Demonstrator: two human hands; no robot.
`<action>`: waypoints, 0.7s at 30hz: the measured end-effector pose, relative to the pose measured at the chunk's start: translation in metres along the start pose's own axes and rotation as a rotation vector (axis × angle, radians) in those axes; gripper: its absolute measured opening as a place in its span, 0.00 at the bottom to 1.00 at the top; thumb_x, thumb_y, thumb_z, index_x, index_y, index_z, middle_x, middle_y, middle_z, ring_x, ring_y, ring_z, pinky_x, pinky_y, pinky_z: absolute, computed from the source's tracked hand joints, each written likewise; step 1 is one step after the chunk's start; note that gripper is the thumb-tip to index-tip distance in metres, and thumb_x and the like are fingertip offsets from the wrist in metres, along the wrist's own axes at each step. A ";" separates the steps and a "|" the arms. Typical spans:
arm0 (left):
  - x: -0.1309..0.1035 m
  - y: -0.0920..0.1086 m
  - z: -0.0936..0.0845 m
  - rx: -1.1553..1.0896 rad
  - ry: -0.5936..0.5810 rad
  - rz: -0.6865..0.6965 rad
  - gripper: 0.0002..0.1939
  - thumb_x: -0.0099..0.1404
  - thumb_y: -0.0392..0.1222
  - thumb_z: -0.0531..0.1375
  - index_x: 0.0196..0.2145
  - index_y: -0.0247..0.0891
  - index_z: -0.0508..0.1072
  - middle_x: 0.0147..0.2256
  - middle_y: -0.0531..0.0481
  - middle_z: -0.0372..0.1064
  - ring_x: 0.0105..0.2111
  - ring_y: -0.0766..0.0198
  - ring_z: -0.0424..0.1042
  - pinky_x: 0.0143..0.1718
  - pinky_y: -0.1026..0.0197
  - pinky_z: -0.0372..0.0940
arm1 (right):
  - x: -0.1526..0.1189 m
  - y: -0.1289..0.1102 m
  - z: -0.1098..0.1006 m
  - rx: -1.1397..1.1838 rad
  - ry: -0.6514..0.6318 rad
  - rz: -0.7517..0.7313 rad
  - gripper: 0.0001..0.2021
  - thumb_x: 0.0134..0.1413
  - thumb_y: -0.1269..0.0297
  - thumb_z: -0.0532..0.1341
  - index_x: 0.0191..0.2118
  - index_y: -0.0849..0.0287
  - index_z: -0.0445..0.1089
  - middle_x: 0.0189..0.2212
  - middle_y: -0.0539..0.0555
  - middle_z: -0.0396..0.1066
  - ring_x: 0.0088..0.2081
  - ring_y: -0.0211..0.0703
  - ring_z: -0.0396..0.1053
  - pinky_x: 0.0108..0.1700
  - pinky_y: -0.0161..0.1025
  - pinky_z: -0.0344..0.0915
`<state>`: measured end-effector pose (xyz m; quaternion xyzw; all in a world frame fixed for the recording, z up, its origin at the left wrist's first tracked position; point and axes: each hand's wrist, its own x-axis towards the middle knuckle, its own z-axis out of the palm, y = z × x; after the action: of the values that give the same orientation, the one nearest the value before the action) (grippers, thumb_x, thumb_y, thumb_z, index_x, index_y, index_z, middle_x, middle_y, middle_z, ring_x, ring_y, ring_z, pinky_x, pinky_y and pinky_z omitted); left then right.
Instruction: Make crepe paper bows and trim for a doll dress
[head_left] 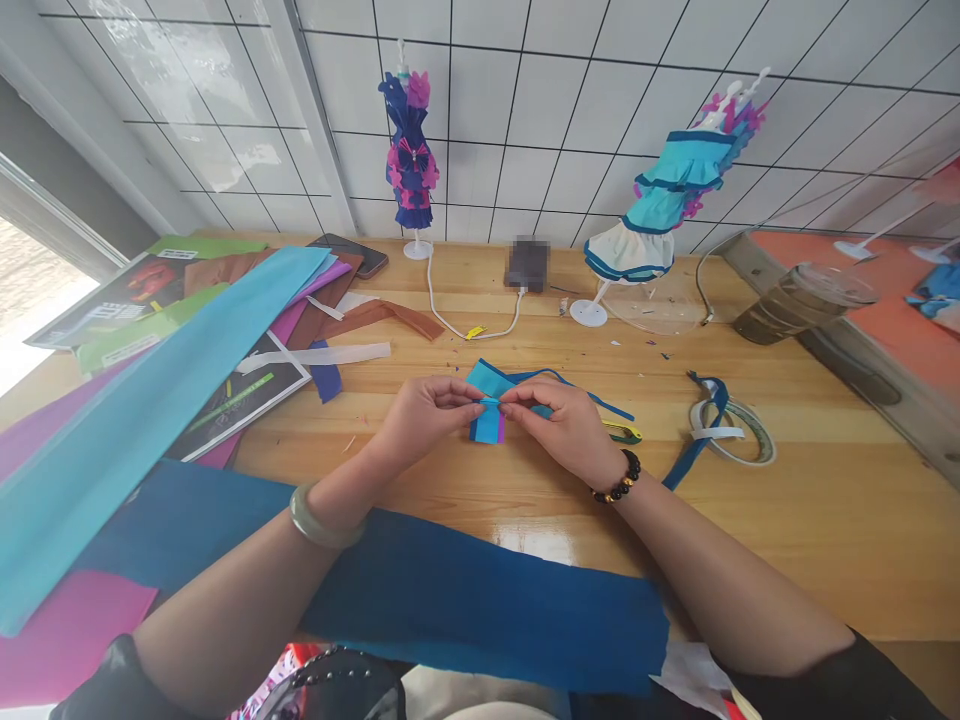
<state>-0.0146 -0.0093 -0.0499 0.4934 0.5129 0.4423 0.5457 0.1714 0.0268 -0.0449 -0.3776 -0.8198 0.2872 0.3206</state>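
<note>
Head view, the small light-blue piece taken as the centre of the clock: it lies on the wooden tabletop, between the two hands. The left hand pinches the narrow raised part across its middle from 9 o'clock, and the right hand pinches it from 3, thumbs and fingertips nearly meeting. The step in hand appears to be gathering or fastening this middle; continuing it would call for even fingertip tension and level wrists. A dark-blue strip trails toward 3 o'clock, near a yellow-handled tool partly hidden by the right hand. Room for moving is bounded at 6 by the broad dark-blue sheet, which passes beneath the left forearm, and at 9 to 10 by piled sheets, the long light-blue sheet uppermost. The white cable limits reach at 12; the tape roll lies well apart at 3. Bare wood beyond the right forearm at 4 offers the freest space.
</note>
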 end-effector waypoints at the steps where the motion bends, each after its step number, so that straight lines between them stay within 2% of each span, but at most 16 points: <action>1: 0.000 0.000 0.000 0.009 0.000 0.004 0.16 0.49 0.45 0.65 0.34 0.32 0.74 0.31 0.46 0.75 0.32 0.60 0.74 0.36 0.61 0.68 | 0.000 0.000 0.000 -0.002 -0.007 -0.001 0.05 0.52 0.66 0.59 0.32 0.58 0.72 0.30 0.51 0.73 0.33 0.40 0.69 0.37 0.37 0.63; 9: 0.001 -0.003 0.000 0.105 0.012 0.043 0.14 0.50 0.44 0.64 0.34 0.33 0.74 0.31 0.47 0.75 0.33 0.59 0.74 0.35 0.61 0.69 | -0.001 -0.001 -0.002 -0.027 -0.048 -0.011 0.04 0.53 0.67 0.58 0.32 0.58 0.71 0.30 0.51 0.72 0.33 0.39 0.68 0.37 0.36 0.62; 16: 0.001 -0.007 0.000 0.211 0.033 0.108 0.08 0.53 0.41 0.61 0.31 0.36 0.75 0.30 0.51 0.75 0.31 0.63 0.73 0.32 0.66 0.68 | 0.000 0.001 -0.002 -0.070 -0.066 -0.037 0.05 0.54 0.67 0.57 0.32 0.58 0.70 0.30 0.51 0.71 0.33 0.39 0.66 0.37 0.36 0.61; 21: 0.001 -0.007 -0.001 0.255 0.007 0.102 0.08 0.54 0.41 0.60 0.30 0.36 0.75 0.29 0.51 0.75 0.30 0.64 0.73 0.31 0.67 0.67 | 0.000 0.002 -0.003 -0.077 -0.090 -0.037 0.05 0.55 0.67 0.56 0.32 0.58 0.69 0.29 0.51 0.71 0.33 0.39 0.65 0.37 0.37 0.60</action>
<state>-0.0158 -0.0095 -0.0567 0.5827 0.5410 0.4024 0.4536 0.1740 0.0287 -0.0443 -0.3612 -0.8507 0.2662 0.2739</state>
